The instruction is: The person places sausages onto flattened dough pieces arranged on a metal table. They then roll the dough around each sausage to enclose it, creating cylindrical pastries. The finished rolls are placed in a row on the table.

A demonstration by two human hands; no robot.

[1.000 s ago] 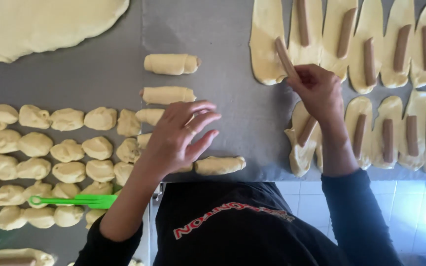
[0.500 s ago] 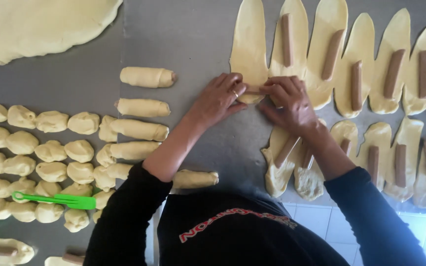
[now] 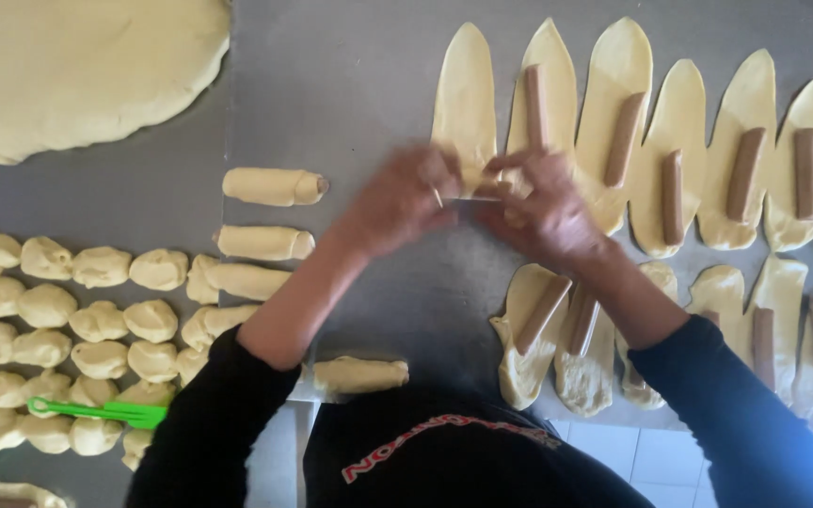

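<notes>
Both your hands, left (image 3: 406, 198) and right (image 3: 543, 207), are pinched together on the near end of that dough strip (image 3: 464, 103), mid-frame; finished rolls (image 3: 273, 186) sit parked left on the bench (image 3: 359, 85).

Even, soft daylight; brightest at the lower right edge, no hard glare. Hands (image 3: 482, 202) motion-blurred; dough (image 3: 77, 71) and table (image 3: 350, 85) fairly sharp. Faint shadows only under the forearms.

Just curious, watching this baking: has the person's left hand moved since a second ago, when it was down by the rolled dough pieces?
Yes. The left hand has moved up and right, away from the finished rolls, to the near end of the leftmost dough strip, beside the right hand.
</notes>
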